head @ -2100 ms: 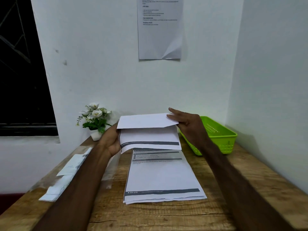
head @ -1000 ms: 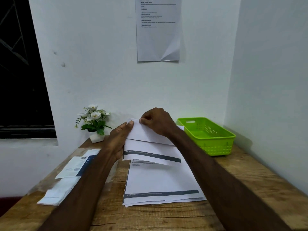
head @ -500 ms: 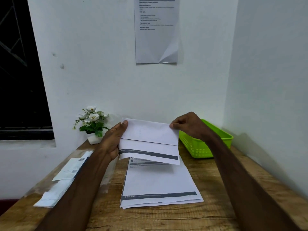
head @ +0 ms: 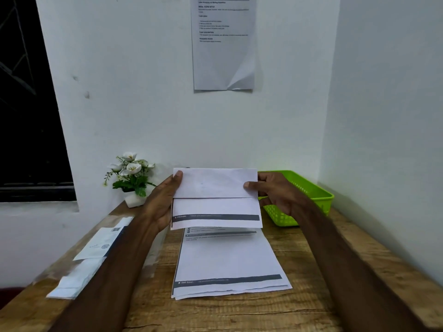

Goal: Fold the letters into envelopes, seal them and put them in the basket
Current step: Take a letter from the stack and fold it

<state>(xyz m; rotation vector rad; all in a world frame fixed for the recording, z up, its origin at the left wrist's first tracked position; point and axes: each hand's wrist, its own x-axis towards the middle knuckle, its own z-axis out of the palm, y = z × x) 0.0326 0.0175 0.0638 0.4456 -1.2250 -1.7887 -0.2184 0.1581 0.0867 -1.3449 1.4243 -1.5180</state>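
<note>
Both hands gripping a folded letter [head: 215, 197] by its side edges, left hand [head: 163, 202] thumb up, right hand [head: 275, 192] pinching, arms outstretched above the table [head: 323, 271].

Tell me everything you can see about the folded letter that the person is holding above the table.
The folded letter is white paper, folded so a blank upper panel overlaps a lower panel with a dark printed band near its bottom edge. It is held up, roughly level, above the stack of flat letters. The left hand holds its left edge, thumb on the front; the right hand pinches its right edge. Nothing else touches it.
</note>
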